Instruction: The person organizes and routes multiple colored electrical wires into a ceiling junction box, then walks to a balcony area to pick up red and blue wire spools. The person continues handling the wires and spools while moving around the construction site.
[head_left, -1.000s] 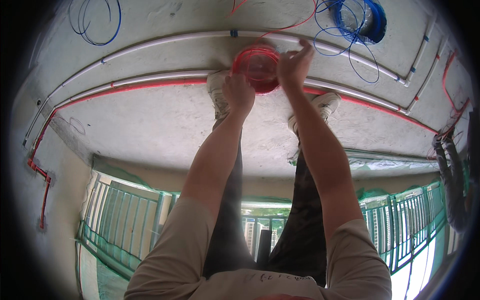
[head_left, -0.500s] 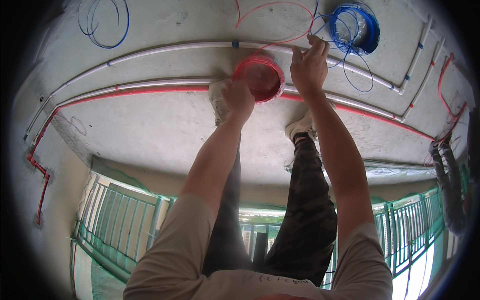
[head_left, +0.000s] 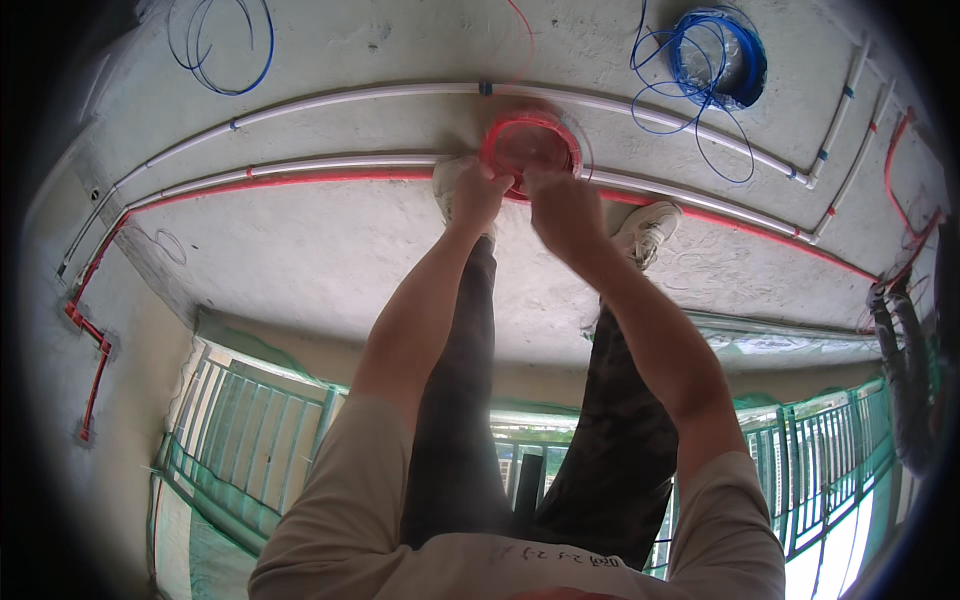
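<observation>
A coil of red wire (head_left: 572, 140) hangs between my hands, above the grey concrete floor. My left hand (head_left: 477, 197) is closed on the coil's near left edge. Close beside it, my right hand (head_left: 566, 212) is bent over the coil's near edge with its fingers curled in. It is slightly blurred, and its fingertips are partly hidden against the red strands. A loose red wire (head_left: 528, 40) rises from the coil toward the top of the view.
A blue wire coil (head_left: 752, 72) with loose loops lies at the far right, and blue loops (head_left: 262, 75) at the far left. White conduit (head_left: 380, 92) and a red pipe (head_left: 330, 178) cross the floor. My shoe (head_left: 648, 232) stands near the pipe. Green railings (head_left: 250, 430) appear below.
My right hand has come down and left from its raised place to the red coil, beside my left hand. The wide red loop near it is gone from view. The view has shifted slightly.
</observation>
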